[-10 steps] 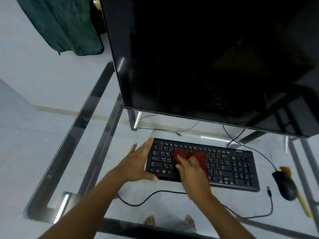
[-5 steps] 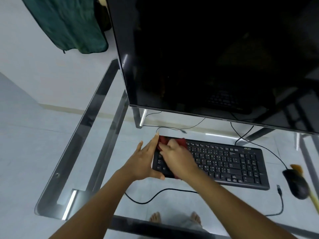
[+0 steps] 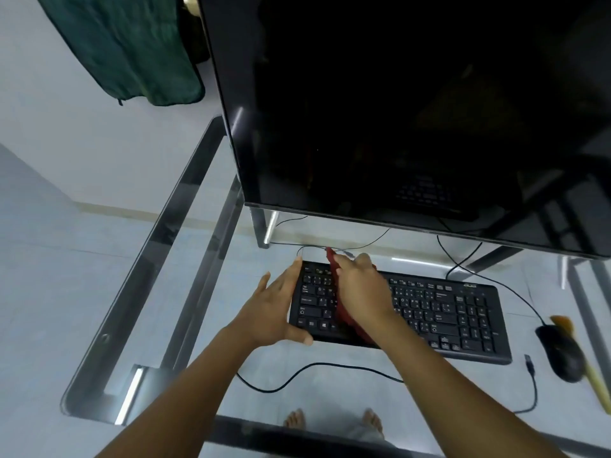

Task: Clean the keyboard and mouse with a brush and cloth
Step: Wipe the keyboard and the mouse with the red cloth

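Two hands worked one keyboard (image 3: 443, 312): left hand (image 3: 274, 312) spread flat, bracing its end; right hand (image 3: 360, 292) pressing one red cloth (image 3: 345, 317) onto keys.

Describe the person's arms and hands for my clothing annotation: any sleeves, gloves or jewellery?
Both forearms are bare up to the frame's bottom edge: no sleeves in view. The left hand and right hand wear no gloves, and no rings, watch or bracelet show at either wrist.
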The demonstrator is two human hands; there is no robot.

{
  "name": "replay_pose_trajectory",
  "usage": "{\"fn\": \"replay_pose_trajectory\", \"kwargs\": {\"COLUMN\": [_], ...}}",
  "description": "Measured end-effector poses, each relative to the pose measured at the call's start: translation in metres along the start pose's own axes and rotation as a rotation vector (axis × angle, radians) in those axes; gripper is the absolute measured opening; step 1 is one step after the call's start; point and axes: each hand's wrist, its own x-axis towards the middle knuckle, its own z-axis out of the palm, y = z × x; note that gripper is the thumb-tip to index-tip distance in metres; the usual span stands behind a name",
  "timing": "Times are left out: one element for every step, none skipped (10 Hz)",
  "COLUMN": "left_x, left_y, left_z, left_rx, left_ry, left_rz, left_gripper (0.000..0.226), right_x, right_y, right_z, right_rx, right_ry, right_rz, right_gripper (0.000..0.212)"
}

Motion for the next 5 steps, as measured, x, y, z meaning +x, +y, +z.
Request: {"fn": "replay_pose_trajectory", "kwargs": {"left_x": [0.000,0.000,0.000,0.000,0.000], "left_y": [-0.002,-0.005,-0.001,0.000,-0.001], "left_z": [0.001,0.001,-0.002,-0.003,-0.001], "left_rx": [0.024,0.057,0.027,0.025,0.079], "left_ry": [0.008,0.002,-0.022,-0.028,-0.008], "left_rz": [0.016,0.026,0.008,0.003,0.020], "left_gripper": [0.140,0.142,0.144,0.145,0.148], "right_x": [-0.025,-0.047,-0.033,-0.040,-0.060], "right_y": [-0.036,-0.040,-0.009,-0.013,-0.028], "right_z": [0.011,0.010,-0.007,0.002,0.007], "right_rx": [0.145,0.139,0.146,0.205,0.306], "right_ry": [-0.165,-0.334,-0.246,-0.165,-0.349], "right_rz": [-0.099,-0.388,-0.227,-0.176,-0.230], "right_gripper": [0.031,0.034,0.039,0.036,0.020]}}
